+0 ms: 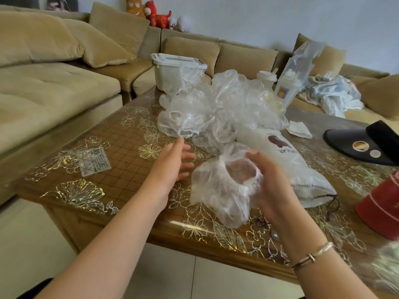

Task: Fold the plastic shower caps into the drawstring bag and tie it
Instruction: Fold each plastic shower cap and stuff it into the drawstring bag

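A heap of clear plastic shower caps lies on the middle of the table. My right hand grips one crumpled shower cap by its elastic rim, just above the table near the front edge. My left hand hovers to the left of that cap with fingers relaxed, holding nothing. The white drawstring bag with a brown logo lies flat behind my right hand, its dark cord trailing at its right end.
The patterned wooden table has a small card at the left. A white lidded box and cups stand at the back, a black visor and a red object at the right. A beige sofa surrounds the table.
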The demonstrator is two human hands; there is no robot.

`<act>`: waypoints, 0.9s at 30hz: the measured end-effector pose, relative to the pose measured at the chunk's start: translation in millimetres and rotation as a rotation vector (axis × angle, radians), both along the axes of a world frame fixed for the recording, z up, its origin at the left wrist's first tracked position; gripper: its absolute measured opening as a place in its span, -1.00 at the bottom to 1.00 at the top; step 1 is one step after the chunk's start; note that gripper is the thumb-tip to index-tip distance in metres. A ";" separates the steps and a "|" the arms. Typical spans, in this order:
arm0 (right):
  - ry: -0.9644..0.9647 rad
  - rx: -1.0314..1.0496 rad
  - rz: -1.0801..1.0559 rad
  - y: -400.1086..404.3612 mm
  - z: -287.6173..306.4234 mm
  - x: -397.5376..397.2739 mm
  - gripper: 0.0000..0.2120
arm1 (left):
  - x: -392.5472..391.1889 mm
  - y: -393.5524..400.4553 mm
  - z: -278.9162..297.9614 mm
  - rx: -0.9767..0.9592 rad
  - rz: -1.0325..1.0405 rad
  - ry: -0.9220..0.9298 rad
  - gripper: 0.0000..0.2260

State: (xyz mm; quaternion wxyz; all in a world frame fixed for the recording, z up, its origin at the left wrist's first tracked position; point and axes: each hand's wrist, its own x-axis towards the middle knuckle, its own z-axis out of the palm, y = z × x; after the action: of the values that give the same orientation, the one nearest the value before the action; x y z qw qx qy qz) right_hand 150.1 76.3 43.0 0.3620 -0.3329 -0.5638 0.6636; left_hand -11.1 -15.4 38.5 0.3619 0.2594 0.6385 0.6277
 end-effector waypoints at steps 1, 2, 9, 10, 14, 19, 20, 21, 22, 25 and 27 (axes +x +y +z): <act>-0.037 0.034 0.059 -0.3 0.3 -1.0 -0.84 | -1.0 -2.2 4.4 -0.011 -0.099 -0.057 -0.54; -0.061 0.059 0.108 -0.6 0.3 -1.7 -0.85 | -1.8 -4.3 7.9 -0.055 -0.210 -0.084 -0.42; -0.176 0.193 0.072 -3.1 -12.1 -10.3 -0.74 | 6.4 -10.6 0.3 -0.198 -0.365 0.144 -0.79; -0.187 0.169 0.041 -3.7 -13.9 -12.7 -0.67 | 6.9 -9.7 0.5 -0.131 -0.306 0.127 -0.85; -0.154 -0.104 0.057 -8.5 -14.3 -23.2 -0.07 | -0.8 -7.9 2.8 0.089 -0.104 0.098 -0.78; 0.011 -0.355 0.191 -11.6 -13.2 -22.4 -0.53 | -2.1 -8.7 0.7 0.211 -0.084 0.068 -0.76; 0.046 -0.395 0.200 -12.0 -12.3 -22.1 -0.59 | -1.1 -9.1 1.4 0.222 -0.107 0.049 -0.78; 0.082 -0.433 0.211 -12.9 -10.1 -22.0 -0.60 | -0.1 -8.9 2.2 0.232 -0.125 0.030 -0.77; 0.109 -0.467 0.227 -12.9 -9.2 -22.1 -0.56 | 0.1 -8.7 1.8 0.241 -0.139 0.014 -0.72; 0.131 -0.555 0.268 -12.4 -10.0 -22.9 -0.46 | 0.7 -8.5 2.2 0.257 -0.173 -0.002 -0.64; 0.122 -0.585 0.304 -12.4 -12.0 -24.6 -0.43 | 1.2 -8.9 3.5 0.263 -0.192 0.015 -0.62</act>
State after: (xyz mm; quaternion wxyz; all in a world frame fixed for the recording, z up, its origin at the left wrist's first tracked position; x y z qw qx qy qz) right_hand 125.5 63.9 31.0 0.1812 -0.2945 -0.3698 0.8624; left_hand -9.9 -24.3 41.9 0.3783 0.3691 0.5259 0.6664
